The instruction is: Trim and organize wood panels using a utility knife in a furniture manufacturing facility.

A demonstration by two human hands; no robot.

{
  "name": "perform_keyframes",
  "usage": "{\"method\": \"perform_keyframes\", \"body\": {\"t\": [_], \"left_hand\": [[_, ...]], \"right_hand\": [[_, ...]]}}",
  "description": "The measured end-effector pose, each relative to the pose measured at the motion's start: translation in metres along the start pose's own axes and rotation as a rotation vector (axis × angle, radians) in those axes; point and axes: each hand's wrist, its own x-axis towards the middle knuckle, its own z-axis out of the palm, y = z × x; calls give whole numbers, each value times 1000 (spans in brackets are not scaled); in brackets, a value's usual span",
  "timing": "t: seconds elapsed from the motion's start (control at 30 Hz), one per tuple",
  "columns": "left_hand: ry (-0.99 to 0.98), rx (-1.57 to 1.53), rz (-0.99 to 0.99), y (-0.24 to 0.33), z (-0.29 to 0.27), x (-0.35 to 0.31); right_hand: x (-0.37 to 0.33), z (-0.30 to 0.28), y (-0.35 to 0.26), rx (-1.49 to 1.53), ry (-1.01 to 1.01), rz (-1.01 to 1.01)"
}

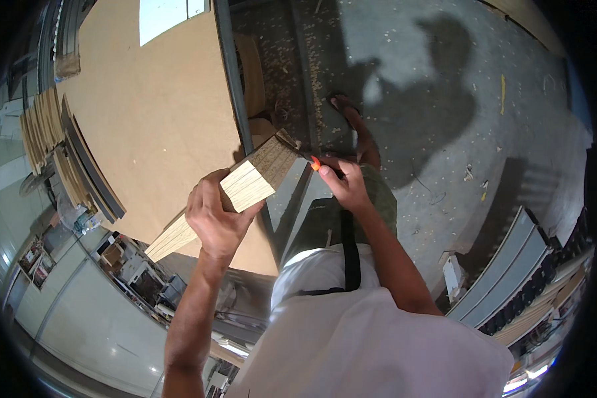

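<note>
A block-like bundle of light wood-grain strips [249,186] lies slantwise over the near right edge of the tan-topped table [159,126]. My left hand [217,213] is closed round it from above, with the thumb on the near side and the fingers on the far side. The bundle's end sticks out past the table edge and shows a darker, speckled face. At its far corner, my right hand [346,184] pinches a small tool with an orange-red handle [316,163]. The tool's tip meets the bundle's corner, where a brown curl or flap [287,138] stands up; its exact kind is hard to make out.
Stacked wood strips [43,129] and long dark strips [93,162] lie along the table's left side. White sheets [162,20] rest at its far end. Brown boxes [251,73] sit under the table edge. Scraps dot the grey floor [404,40]; grey panels [501,268] stand at lower right.
</note>
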Motion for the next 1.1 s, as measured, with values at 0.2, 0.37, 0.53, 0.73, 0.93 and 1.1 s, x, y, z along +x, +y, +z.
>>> {"method": "perform_keyframes", "body": {"t": [0.2, 0.37, 0.53, 0.73, 0.93, 1.1], "left_hand": [[-19, -56, -46, 0, 2, 0], [-9, 14, -35, 2, -2, 4], [-37, 21, -160, 5, 1, 1], [-44, 33, -140, 4, -2, -1], [-15, 17, -119, 7, 2, 2], [21, 3, -82, 5, 0, 3]], "right_hand": [[34, 3, -3, -26, -141, 140], [37, 15, 10, 11, -59, 74], [31, 3, 12, 31, -128, -2], [61, 18, 11, -77, -127, 43], [99, 34, -2, 766, -209, 443], [69, 40, -14, 694, -272, 584]]}}
